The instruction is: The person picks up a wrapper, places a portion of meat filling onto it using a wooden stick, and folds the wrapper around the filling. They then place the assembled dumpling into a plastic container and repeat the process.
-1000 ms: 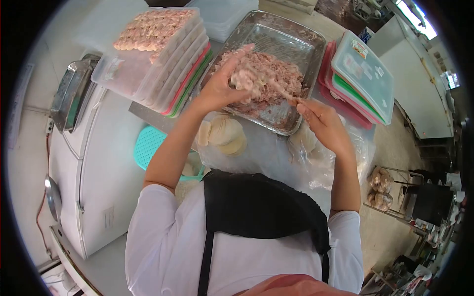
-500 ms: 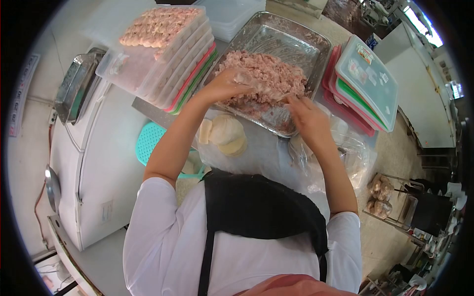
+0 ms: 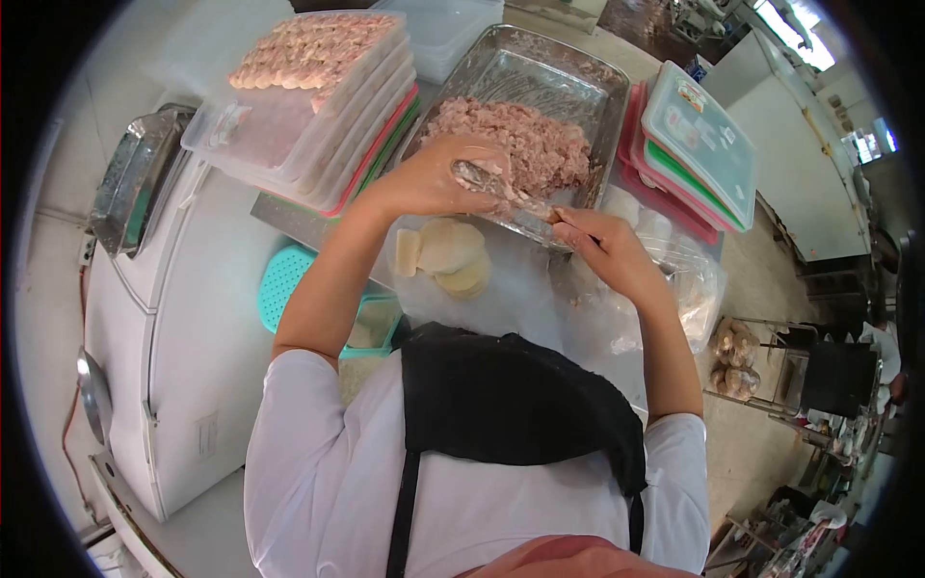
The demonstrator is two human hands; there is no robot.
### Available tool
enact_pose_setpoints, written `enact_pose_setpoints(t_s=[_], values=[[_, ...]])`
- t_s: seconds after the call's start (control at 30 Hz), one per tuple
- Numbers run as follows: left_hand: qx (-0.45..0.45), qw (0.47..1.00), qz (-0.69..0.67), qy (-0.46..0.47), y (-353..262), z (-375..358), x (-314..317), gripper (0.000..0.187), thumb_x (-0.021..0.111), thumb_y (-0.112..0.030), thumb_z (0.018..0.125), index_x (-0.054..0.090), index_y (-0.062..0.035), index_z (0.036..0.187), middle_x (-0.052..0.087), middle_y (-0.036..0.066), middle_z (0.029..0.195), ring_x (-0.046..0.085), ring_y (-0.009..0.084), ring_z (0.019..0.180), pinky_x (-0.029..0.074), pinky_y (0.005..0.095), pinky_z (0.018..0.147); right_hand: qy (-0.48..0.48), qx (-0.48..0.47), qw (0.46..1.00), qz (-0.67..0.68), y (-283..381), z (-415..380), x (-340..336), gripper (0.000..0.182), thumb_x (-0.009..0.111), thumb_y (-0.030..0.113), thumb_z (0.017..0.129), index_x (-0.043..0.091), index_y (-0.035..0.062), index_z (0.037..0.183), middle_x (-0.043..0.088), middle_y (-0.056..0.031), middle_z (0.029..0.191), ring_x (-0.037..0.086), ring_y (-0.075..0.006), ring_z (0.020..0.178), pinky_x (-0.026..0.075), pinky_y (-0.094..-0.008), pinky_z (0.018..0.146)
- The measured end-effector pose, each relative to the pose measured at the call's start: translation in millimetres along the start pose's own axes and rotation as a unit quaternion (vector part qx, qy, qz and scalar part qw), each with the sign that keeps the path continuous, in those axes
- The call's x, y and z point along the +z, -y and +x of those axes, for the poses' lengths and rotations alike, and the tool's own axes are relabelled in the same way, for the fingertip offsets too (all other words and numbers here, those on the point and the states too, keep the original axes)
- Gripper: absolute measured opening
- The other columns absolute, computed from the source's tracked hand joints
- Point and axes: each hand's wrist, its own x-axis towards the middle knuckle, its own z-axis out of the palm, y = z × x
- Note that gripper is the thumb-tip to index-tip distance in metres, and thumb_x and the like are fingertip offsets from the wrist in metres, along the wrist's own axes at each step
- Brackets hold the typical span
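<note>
My right hand (image 3: 609,249) is closed round the handle of a narrow metal spatula (image 3: 532,204) smeared with meat. Its blade reaches left to my left hand (image 3: 445,175), whose fingers are curled at the tray's near edge; what lies in that palm is hidden. Just beyond both hands, pink minced meat (image 3: 525,140) is heaped in a rectangular metal tray (image 3: 588,82). Round pale dough wrappers (image 3: 451,249) lie overlapping on plastic sheeting in front of my left forearm.
Stacked plastic containers (image 3: 318,144) at the left carry rows of filled dumplings (image 3: 308,48) on top. Lidded containers (image 3: 699,135) stand right of the tray. Clear plastic bags (image 3: 689,289) lie by my right forearm. A turquoise basket (image 3: 287,284) sits below the table's left side.
Both hands have drawn back slightly toward me, out of the meat. The spatula now shows plainly between them, its blade at my left hand.
</note>
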Motion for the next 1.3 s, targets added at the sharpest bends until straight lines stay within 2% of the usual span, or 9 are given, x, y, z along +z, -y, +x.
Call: enact_pose_setpoints(t_s=[0.03,0.13,0.33,0.57,0.77,0.9,0.97,1.1,1.3], values=[[-0.024,1.0,0.016,-0.011,2,-4,1,0.054,0.076,-0.028,0.072,0.059,-0.0045,0.118,0.06,0.017,0.117,0.056,0.0305,0.111,0.041,0.0375,0.098,-0.034,-0.069,0.995,-0.064,-4,6,2,0.023,0.061,0.019,0.091,0.066,0.0004,0.103,0.067,-0.0164,0.099,0.064,-0.0267,0.082,0.049,-0.0331,0.075],[-0.085,0.995,0.032,-0.045,19,-20,1,0.053,0.078,-0.03,0.071,0.06,-0.0034,0.113,0.061,0.016,0.114,0.056,0.0296,0.108,0.041,0.036,0.096,-0.107,0.044,0.953,-0.28,53,6,-8,0.022,0.062,0.02,0.089,0.067,0.002,0.102,0.065,-0.0159,0.091,0.062,-0.0305,0.072,0.048,-0.036,0.065],[-0.102,0.992,-0.038,-0.071,-4,-46,-36,0.051,0.082,-0.03,0.067,0.06,-0.004,0.106,0.062,0.009,0.105,0.055,0.0199,0.096,0.042,0.0318,0.087,-0.116,0.004,0.951,-0.285,92,16,5,0.024,0.06,0.022,0.089,0.065,0.0075,0.108,0.064,-0.0137,0.091,0.062,-0.0335,0.073,0.049,-0.0397,0.062],[-0.147,0.985,-0.071,-0.05,-17,-97,-93,0.05,0.081,-0.037,0.068,0.062,-0.0046,0.101,0.064,0.012,0.099,0.058,0.023,0.092,0.045,0.0359,0.081,-0.061,-0.002,0.986,-0.156,128,46,61,0.026,0.061,0.017,0.09,0.063,-0.0021,0.107,0.065,-0.0169,0.099,0.062,-0.0295,0.09,0.047,-0.031,0.079],[-0.081,0.984,0.073,-0.139,1,-142,-172,0.049,0.077,-0.025,0.071,0.059,-0.0045,0.112,0.061,0.008,0.088,0.056,0.0169,0.084,0.045,0.0314,0.077,-0.176,0.012,0.984,-0.033,112,47,81,0.032,0.063,0.02,0.09,0.061,-0.0033,0.112,0.066,-0.008,0.09,0.06,-0.0177,0.079,0.047,-0.0301,0.073],[-0.224,0.968,0.082,-0.076,40,-141,-221,0.056,0.071,-0.022,0.072,0.054,-0.0044,0.122,0.06,0.011,0.097,0.056,0.019,0.087,0.046,0.0318,0.079,-0.223,0.18,0.951,0.117,102,24,106,0.032,0.063,0.023,0.092,0.064,-0.0012,0.113,0.054,0.003,0.076,0.047,-0.0058,0.064,0.037,-0.0211,0.057],[-0.144,0.969,0.172,-0.1,72,-135,-222,0.056,0.069,-0.022,0.073,0.054,-0.0042,0.124,0.06,0.013,0.102,0.057,0.0216,0.09,0.047,0.0329,0.081,-0.239,0.224,0.929,0.172,107,13,119,0.031,0.062,0.024,0.093,0.065,0.0008,0.113,0.046,0.0071,0.069,0.038,-0.0017,0.057,0.03,-0.018,0.05],[-0.049,0.96,0.241,-0.132,97,-112,-211,0.051,0.068,-0.022,0.072,0.055,0.0007,0.115,0.061,0.022,0.107,0.059,0.0336,0.095,0.048,0.0389,0.082,-0.283,0.263,0.904,0.181,107,-11,135,0.031,0.06,0.026,0.094,0.065,0.0034,0.114,0.039,0.0097,0.061,0.03,-0.0007,0.049,0.022,-0.0188,0.045],[-0.106,0.962,0.228,-0.107,106,-87,-195,0.057,0.068,-0.019,0.075,0.048,-0.0001,0.125,0.06,0.023,0.111,0.058,0.0381,0.101,0.046,0.0432,0.086,-0.313,0.282,0.893,0.158,103,-37,141,0.034,0.057,0.03,0.095,0.064,0.0023,0.115,0.039,0.0095,0.063,0.029,0.0002,0.051,0.021,-0.0177,0.046]])
